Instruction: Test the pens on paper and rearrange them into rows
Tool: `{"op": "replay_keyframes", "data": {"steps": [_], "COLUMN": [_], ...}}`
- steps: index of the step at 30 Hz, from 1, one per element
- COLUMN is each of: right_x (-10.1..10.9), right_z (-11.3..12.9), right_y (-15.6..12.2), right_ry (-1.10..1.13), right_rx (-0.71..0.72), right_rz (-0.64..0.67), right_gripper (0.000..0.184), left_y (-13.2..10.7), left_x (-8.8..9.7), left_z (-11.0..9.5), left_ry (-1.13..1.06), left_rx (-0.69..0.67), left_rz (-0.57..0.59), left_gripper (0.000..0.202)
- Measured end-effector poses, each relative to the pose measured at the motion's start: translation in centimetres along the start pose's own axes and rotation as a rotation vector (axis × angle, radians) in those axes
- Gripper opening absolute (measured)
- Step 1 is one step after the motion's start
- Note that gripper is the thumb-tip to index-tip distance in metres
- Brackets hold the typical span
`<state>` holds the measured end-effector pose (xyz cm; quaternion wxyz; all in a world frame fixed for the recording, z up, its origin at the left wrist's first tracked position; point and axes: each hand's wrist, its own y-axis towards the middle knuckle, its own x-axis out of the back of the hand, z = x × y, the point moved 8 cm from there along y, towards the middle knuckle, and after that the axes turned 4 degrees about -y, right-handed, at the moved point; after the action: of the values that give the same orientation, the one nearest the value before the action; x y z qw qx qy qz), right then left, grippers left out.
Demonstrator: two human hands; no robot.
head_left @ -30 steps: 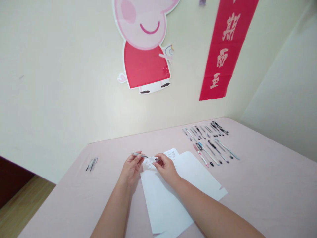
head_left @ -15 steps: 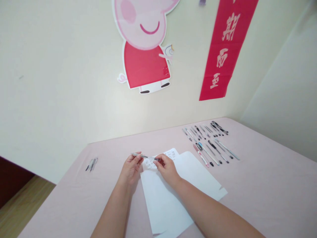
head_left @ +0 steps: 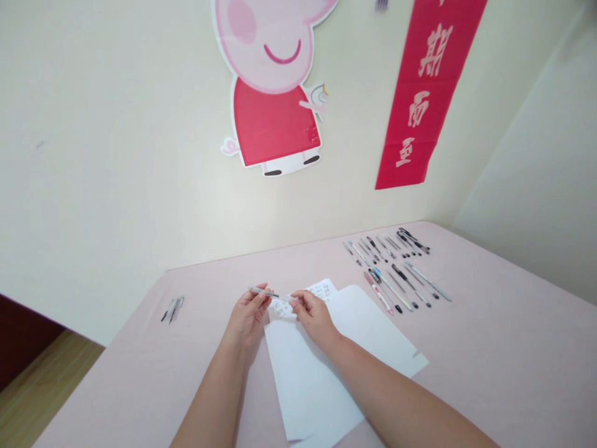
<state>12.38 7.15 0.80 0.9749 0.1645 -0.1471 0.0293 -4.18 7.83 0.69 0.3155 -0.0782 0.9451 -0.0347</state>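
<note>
You have 2 bare hands in view, set close together above the middle of the table (head_left: 504,354), which has a pale pink cover.

Left hand (head_left: 249,316): you hold 1 slim pen (head_left: 274,295) in a narrow grip between thumb and fingers. The pen lies nearly level, tilted slightly downward toward your right hand, with a grey barrel and a darker section beyond your fingertips.

Right hand (head_left: 316,318): your fingers are bent and drawn close together at the pale end of the pen. You cannot tell from this view whether they pinch that end or only rest beside it.

Below your hands, locate the written sheet (head_left: 325,287), with rows of dark marks too small to read. It lies at the far edge of the blank white paper (head_left: 305,389), which extends toward you beneath your right forearm.

To your right, 2 rows of pens lie on the table: the far row (head_left: 375,247) and the near row (head_left: 403,277). The near row begins on its left with 1 pink-and-white pen (head_left: 379,293). To your left, well apart from the paper, note a small pen cluster (head_left: 174,309); its exact count is blurred.

On the wall (head_left: 140,155) ahead, observe 1 pig cutout (head_left: 277,127) and 1 red banner (head_left: 401,140) with pale characters.
</note>
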Motion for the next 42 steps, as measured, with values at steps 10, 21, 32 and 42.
{"op": "replay_keyframes", "data": {"steps": [10, 21, 32, 42], "right_x": [0.1, -0.1, 0.1, 0.2], "right_z": [1.1, 0.8, 0.9, 1.3], "right_y": [-0.1, 0.0, -0.1, -0.1], "right_ry": [-0.093, -0.058, -0.077, -0.115], "right_rx": [0.058, 0.031, 0.056, 0.082], "right_rz": [0.033, 0.007, 0.013, 0.002], "right_gripper": [0.022, 0.015, 0.018, 0.012], "left_y": [0.1, 0.1, 0.1, 0.1], "left_x": [0.2, 0.3, 0.1, 0.3], "left_z": [0.0, -0.1, -0.1, 0.0], "left_ry": [0.025, 0.031, 0.03, 0.033], "left_rx": [-0.014, -0.036, -0.024, -0.019], "left_rz": [-0.018, -0.027, -0.018, -0.018], "left_gripper": [0.025, 0.025, 0.025, 0.025]}}
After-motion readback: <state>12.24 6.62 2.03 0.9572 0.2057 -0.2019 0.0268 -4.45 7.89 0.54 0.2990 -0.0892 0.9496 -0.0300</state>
